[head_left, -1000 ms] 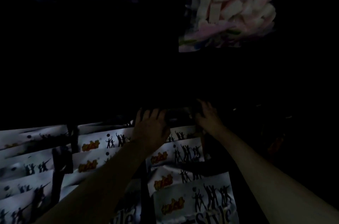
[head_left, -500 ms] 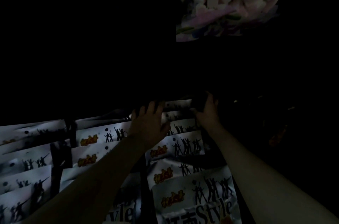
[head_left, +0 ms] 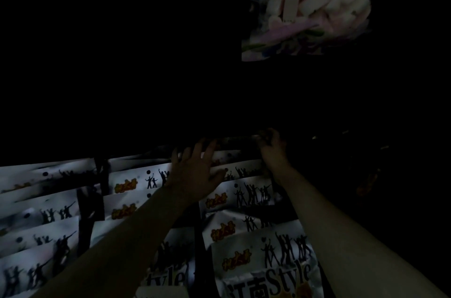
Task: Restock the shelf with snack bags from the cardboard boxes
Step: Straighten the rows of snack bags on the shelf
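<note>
Both hands have pushed deeper along the dim shelf: the left hand (head_left: 195, 170) presses spread fingers on the rear snack bags (head_left: 234, 170), while the right hand (head_left: 271, 148) reaches their far end, its grip lost in darkness.

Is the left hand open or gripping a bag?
Open: the left hand lies with fingers spread straight on the white snack bags, curled round none.

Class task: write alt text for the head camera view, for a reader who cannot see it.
In a very dark shelf, the left hand lies spread on rows of overlapping white snack bags printed with black dancing silhouettes, while the right hand reaches to the back row. A clear bag of pink and white marshmallows hangs above.
</note>
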